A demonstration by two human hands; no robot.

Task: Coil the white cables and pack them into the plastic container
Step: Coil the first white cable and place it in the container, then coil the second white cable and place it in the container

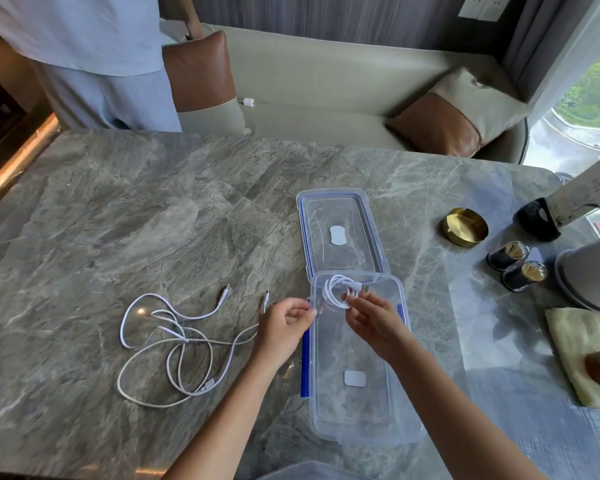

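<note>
A small coiled white cable point(337, 292) hangs above the far end of the clear plastic container point(350, 407). The right hand point(374, 318) has its grip closed on the coil's near side, pinching it between thumb and fingertips, with a USB plug poking out to the right of the loops. The left hand point(286, 322) hovers just beside the container's left rim, thumb and forefinger pinched on what looks like the coil's loose end, though that bit is too small to be sure of. The container sits open on the grey marble surface point(125, 209), a blue clip strip point(305, 362) along its left wall. Its lid point(340, 230) lies flat just beyond it, touching or slightly under the far rim. To the left, loose white cables point(174, 344) sprawl in a tangle on the surface, one strand running toward the left wrist. Off to the right stand a brass ashtray point(464, 226), two dark jars point(515, 265) and a pale green cloth point(582, 355). Another person point(84, 46) stands at the far edge, beside a sofa point(326, 81) with brown cushions.
</note>
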